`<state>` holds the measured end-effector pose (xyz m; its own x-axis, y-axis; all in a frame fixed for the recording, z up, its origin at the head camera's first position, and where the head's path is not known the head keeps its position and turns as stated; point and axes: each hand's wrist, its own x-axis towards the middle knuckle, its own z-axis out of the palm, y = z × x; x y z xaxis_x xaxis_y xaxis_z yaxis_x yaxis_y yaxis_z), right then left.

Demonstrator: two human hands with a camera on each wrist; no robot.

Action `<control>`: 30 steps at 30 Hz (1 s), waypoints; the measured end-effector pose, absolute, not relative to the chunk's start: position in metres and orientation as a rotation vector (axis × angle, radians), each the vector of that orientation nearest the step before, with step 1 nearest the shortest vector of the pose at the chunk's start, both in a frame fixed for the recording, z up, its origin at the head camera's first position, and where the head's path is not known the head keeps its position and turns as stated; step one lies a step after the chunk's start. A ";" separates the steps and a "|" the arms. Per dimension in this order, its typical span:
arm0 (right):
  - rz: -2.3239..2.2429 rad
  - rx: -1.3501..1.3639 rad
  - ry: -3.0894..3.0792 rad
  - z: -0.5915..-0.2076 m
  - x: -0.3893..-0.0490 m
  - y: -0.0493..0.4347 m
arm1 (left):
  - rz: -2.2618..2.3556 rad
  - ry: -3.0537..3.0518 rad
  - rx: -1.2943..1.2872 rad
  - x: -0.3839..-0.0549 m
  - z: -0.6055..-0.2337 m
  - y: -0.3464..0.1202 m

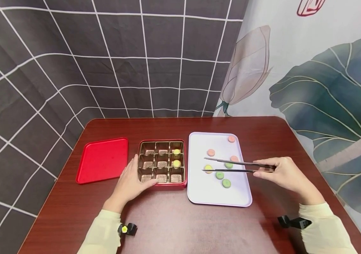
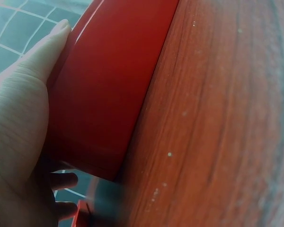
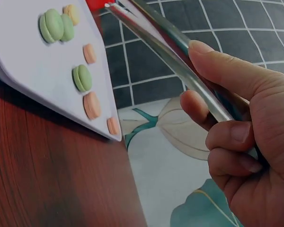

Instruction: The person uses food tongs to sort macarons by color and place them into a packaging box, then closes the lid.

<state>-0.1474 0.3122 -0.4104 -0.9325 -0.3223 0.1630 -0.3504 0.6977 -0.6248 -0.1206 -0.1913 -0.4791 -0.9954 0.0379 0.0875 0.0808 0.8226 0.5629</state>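
My left hand (image 1: 131,183) rests against the near left corner of a red box (image 1: 164,187), fingers along its left side and thumb at the front rim. Inside the box, a gold divided insert (image 1: 162,162) has two yellow macarons (image 1: 176,163) in its right column, in the far and middle compartments. My right hand (image 1: 286,176) grips metal tongs (image 1: 237,170). Their arms stand apart above a white tray (image 1: 202,194). The nearer tip crosses over a yellow macaron (image 1: 208,167); whether it touches cannot be told.
Green macarons (image 1: 226,183) and pink macarons (image 1: 210,152) lie spread on the tray. A red lid (image 1: 102,160) lies on the brown table (image 1: 167,218), left of the box. A dark gridded curtain (image 1: 120,70) and a leaf-patterned one (image 1: 336,106) hang behind and at the right.
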 end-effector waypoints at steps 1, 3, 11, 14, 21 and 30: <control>1.062 0.568 -2.860 -0.411 -0.147 0.313 | -0.910 -2.929 -0.095 -0.121 -0.479 -0.191; 1.061 0.574 -2.866 -0.412 -0.146 0.316 | -0.912 -2.927 -0.096 -0.121 -0.478 -0.191; 1.067 0.563 -2.901 -0.418 -0.144 0.324 | -0.911 -2.922 -0.096 -0.120 -0.478 -0.191; 1.066 0.581 -2.894 -0.421 -0.144 0.324 | -0.912 -2.924 -0.092 -0.120 -0.478 -0.191; 1.015 0.581 -2.924 -0.426 -0.146 0.320 | -0.908 -2.920 -0.098 -0.120 -0.478 -0.191; 0.982 0.612 -3.038 -0.426 -0.146 0.319 | -0.912 -2.922 -0.099 -0.120 -0.478 -0.191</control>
